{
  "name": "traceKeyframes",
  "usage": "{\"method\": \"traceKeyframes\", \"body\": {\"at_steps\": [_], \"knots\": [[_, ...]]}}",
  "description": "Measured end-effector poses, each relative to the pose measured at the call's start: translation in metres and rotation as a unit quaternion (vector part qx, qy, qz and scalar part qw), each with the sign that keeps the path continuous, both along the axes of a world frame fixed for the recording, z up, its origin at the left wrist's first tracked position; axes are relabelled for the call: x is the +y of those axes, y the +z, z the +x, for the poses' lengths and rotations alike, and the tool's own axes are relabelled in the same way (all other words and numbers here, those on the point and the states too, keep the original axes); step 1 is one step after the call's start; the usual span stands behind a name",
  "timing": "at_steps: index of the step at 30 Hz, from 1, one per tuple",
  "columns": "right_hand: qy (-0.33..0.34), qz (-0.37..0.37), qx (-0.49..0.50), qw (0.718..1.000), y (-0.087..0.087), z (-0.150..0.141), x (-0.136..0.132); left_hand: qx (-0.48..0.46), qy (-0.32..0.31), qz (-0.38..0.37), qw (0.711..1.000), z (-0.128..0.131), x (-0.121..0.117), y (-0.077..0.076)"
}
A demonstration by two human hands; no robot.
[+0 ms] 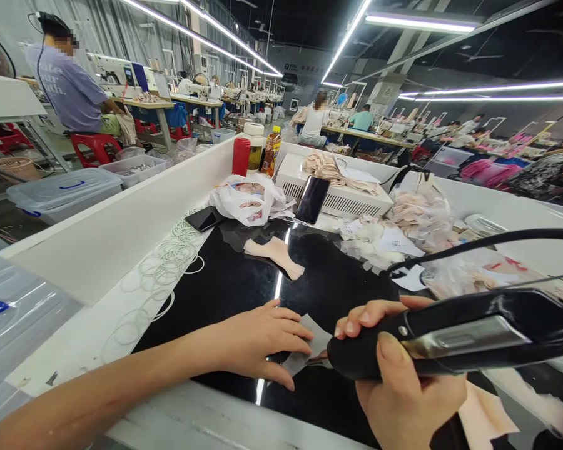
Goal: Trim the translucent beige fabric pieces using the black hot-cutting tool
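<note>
My left hand lies low over a glossy black work surface, its fingers spread. Their tips touch a small, thin, pale grey translucent piece. My right hand is wrapped around a black corded hand tool with a silver lever along its side. The tool's narrow metal tip points left and meets the edge of the grey piece; whether it presses on it I cannot tell. Beyond my left hand lies a peach fabric piece with flared ends. Another peach piece is partly hidden beneath my right hand.
Pale elastic loops heap along the left side. A white bag, a propped phone and a vented white box stand at the back. Fabric scraps lie right. The tool's black cable runs off right.
</note>
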State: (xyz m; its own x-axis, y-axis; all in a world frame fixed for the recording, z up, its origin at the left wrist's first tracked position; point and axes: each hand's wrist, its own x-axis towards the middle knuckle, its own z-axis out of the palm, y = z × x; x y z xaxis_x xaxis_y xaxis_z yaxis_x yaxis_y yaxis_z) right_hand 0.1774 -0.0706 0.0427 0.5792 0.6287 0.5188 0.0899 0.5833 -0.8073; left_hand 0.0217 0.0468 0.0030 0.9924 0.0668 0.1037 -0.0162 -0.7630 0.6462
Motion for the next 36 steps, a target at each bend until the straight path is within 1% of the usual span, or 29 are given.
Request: {"method": "traceKeyframes", "body": {"at_steps": [3,6,9,12,18,23,27,29,32,34,36], "knots": [[0.007,0.007,0.016,1.0,-0.002,-0.002,-0.002,0.0,-0.001,0.007,1.0,0.0,0.001,-0.001],[0.019,0.015,0.011,1.0,-0.004,-0.006,-0.003,-0.002,-0.001,0.01,1.0,0.0,0.001,-0.003],[0.021,0.006,0.008,1.0,-0.006,-0.009,-0.005,-0.008,-0.002,0.008,1.0,-0.001,0.001,-0.004],[0.015,-0.012,0.016,1.0,-0.005,-0.009,-0.005,-0.011,-0.004,0.001,1.0,0.0,0.002,-0.005],[0.036,0.017,0.016,0.999,-0.003,-0.015,-0.004,-0.012,-0.009,0.002,1.0,0.0,0.003,-0.007],[0.051,0.004,0.01,0.999,-0.005,-0.022,-0.008,-0.013,-0.012,0.018,1.0,0.002,0.003,-0.009],[0.057,-0.001,0.018,0.998,-0.003,-0.018,-0.009,-0.03,-0.01,0.022,0.999,0.001,0.003,-0.007],[0.036,0.003,0.025,0.999,0.001,-0.012,-0.009,-0.047,-0.002,0.021,0.999,0.0,0.003,-0.005],[-0.026,0.01,0.046,0.999,0.01,0.002,-0.006,-0.074,0.036,0.025,0.996,-0.002,0.002,-0.005],[-0.058,0.008,0.061,0.996,0.014,0.01,-0.005,-0.087,0.058,0.035,0.994,-0.001,0.001,-0.007],[-0.074,0.004,0.07,0.995,0.015,0.017,-0.003,-0.09,0.06,0.048,0.993,0.0,-0.001,-0.011]]}}
